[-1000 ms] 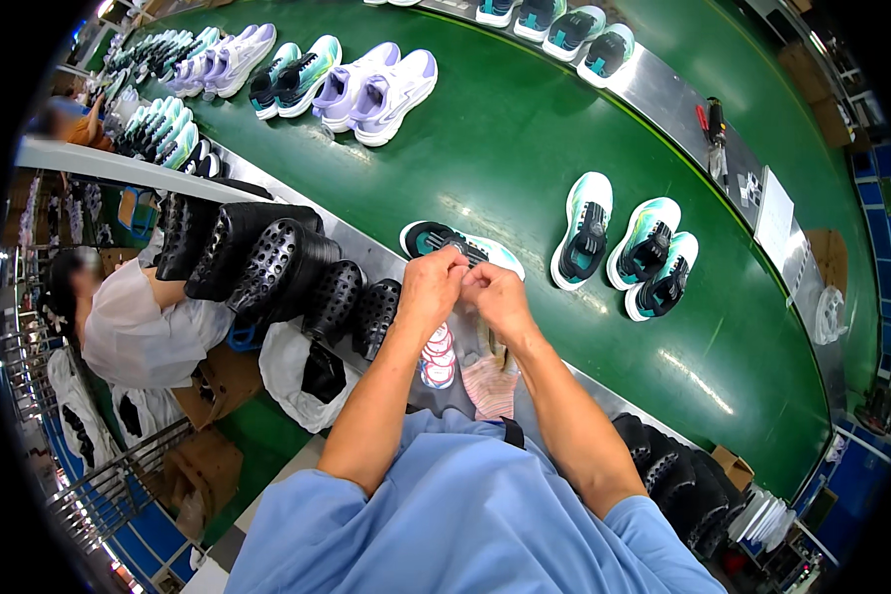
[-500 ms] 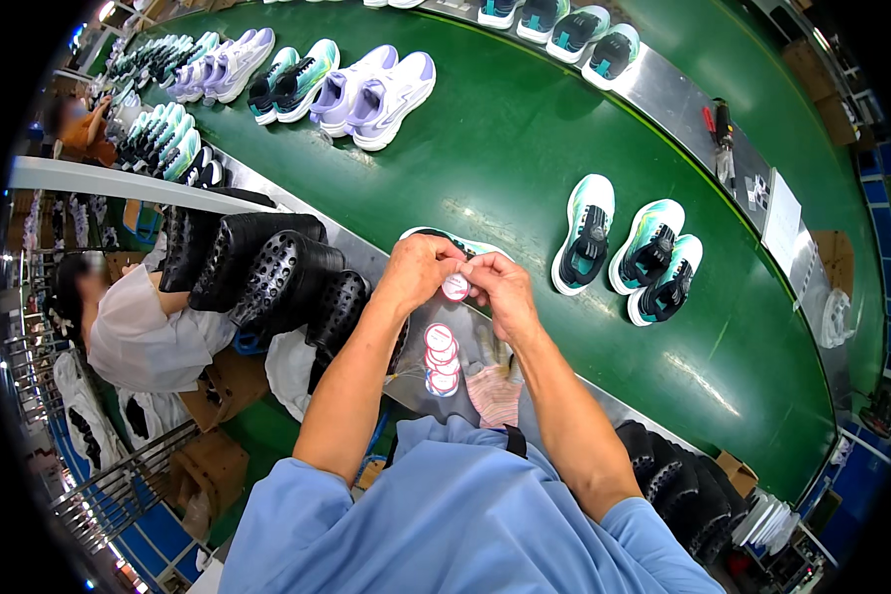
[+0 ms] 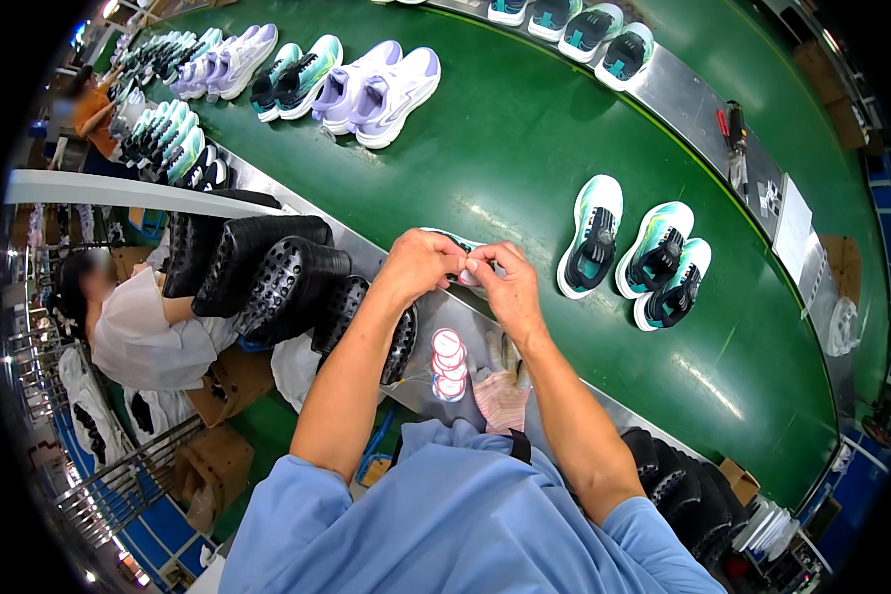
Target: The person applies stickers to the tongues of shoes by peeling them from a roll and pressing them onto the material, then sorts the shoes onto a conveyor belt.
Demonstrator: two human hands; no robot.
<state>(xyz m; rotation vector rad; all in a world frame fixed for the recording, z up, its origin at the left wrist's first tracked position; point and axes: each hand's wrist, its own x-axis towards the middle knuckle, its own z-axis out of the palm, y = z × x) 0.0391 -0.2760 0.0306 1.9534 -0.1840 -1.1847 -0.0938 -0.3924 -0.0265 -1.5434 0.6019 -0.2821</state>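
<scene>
Head: left hand, right hand clamped on label; obscured shoe behind, glove nearby.

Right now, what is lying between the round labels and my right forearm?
In the head view, what looks like a pinkish striped glove lies between the round labels and your right forearm.

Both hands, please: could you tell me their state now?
Left hand: closed; whether holding anything cannot be told.
Right hand: closed, apparently holding a sticker.
</scene>
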